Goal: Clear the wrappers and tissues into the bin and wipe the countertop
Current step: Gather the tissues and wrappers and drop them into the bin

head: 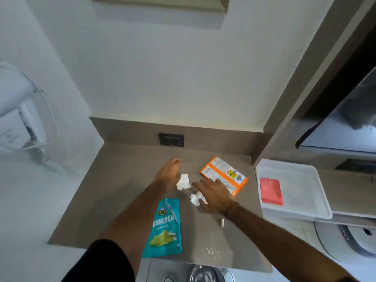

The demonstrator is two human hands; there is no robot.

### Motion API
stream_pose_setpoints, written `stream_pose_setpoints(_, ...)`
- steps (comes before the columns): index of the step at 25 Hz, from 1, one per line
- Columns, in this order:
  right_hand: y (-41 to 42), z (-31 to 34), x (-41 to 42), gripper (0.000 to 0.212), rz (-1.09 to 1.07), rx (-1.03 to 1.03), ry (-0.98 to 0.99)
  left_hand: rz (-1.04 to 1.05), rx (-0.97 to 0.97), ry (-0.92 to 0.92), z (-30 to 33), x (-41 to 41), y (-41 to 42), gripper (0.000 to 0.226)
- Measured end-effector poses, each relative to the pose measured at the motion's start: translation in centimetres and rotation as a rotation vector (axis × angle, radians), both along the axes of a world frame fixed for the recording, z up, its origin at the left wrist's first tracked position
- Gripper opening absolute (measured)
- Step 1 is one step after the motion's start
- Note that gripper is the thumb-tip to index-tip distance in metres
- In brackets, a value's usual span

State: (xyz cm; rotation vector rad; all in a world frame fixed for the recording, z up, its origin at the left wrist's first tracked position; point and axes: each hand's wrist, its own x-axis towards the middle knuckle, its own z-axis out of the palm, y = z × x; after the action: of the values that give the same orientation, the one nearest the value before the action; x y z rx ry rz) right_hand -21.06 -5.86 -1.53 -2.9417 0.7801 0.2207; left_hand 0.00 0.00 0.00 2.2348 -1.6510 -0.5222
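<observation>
Wrappers and tissues lie scattered on the brown desk [122,190], which fills the corner under the wall and gives both arms room to come in from the near edge. To the right a white tray [317,200] sits on a lower ledge with a pink cloth [271,191] in it, apart from the rubbish and probably kept for the wiping. The teal wrapper [165,228] lies flat near the front edge, beside the left forearm; the orange wrapper [221,174] lies flat toward the back right, its near end under the right hand's fingertips. The left hand [168,173] hovers with fingers spread and loose, holding nothing, just beside one crumpled tissue [183,182] (the palm faces it, as if to scoop). The right hand [215,197] is likewise splayed and empty, poised over the second tissue [195,199], partly covering it. A small white stub [222,222] and some crumbs [213,251] lie nearer the front, work for the cloth. No bin is clearly in view.
</observation>
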Motion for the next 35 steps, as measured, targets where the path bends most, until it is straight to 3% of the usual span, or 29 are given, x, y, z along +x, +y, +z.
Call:
stream_pose_setpoints(4, 1.9, -4.8, -0.4, 0.056, -0.093, 0.156, 0.123, -0.079, 0.185, -0.029, -5.0, -0.3, 0.7, 0.059)
stream_pose_setpoints(8, 2.0, -7.4, 0.9, 0.045, -0.2, 0.162, 0.051, -0.113, 0.132, -0.085, -8.3, 0.7, -0.1, 0.045)
stream_pose_setpoints(11, 2.2, -7.6, 2.0, 0.034, -0.356, 0.283, -0.04, -0.071, 0.093, -0.057, -9.4, 1.2, -0.3, 0.034)
stream_pose_setpoints(15, 2.2, -5.4, 3.0, 0.017, -0.791, 0.542, -0.305, -0.048, -0.031, 0.275, -7.9, 0.9, 1.4, 0.018)
stream_pose_setpoints(18, 2.9, -3.4, 3.1, 0.013, -1.08, 0.923, -0.571, 0.001, -0.039, 0.426, -6.0, -0.6, 3.2, 0.016)
stream_pose_setpoints(21, 4.4, -1.6, 1.4, 0.024, -1.098, 1.148, -0.617, 0.08, -0.049, 0.468, -4.8, -3.1, 5.1, 0.014)
stream_pose_setpoints(24, 6.2, -1.2, -0.7, 0.036, -1.085, 1.15, -0.626, 0.071, -0.041, 0.501, -4.1, -6.1, 7.4, 0.017)
stream_pose_setpoints(27, 8.3, -2.0, -3.8, 0.029, -1.093, 1.102, -0.68, 0.033, -0.001, 0.675, -4.7, -8.2, 10.5, 0.028)
stream_pose_setpoints(29, 10.4, -2.8, -6.7, 0.027, -1.081, 1.065, -0.691, 0.058, -0.045, 0.519, -6.3, -9.1, 12.8, 0.038)
stream_pose_setpoints(31, 13.1, -4.1, -9.9, 0.027, -1.081, 1.065, -0.71, 0.084, -0.085, 0.187, -8.7, -9.2, 14.7, 0.05)
stream_pose_setpoints(33, 16.2, -5.9, -12.9, 0.021, -1.071, 0.987, -0.691, 0.084, 0.016, -0.1, -10.9, -9.4, 15.8, 0.061)
stream_pose_setpoints(35, 19.0, -8.9, -15.6, 0.014, -1.099, 0.848, -0.624, 0.066, 0.124, -0.253, -13.1, -9.7, 16.2, 0.069)
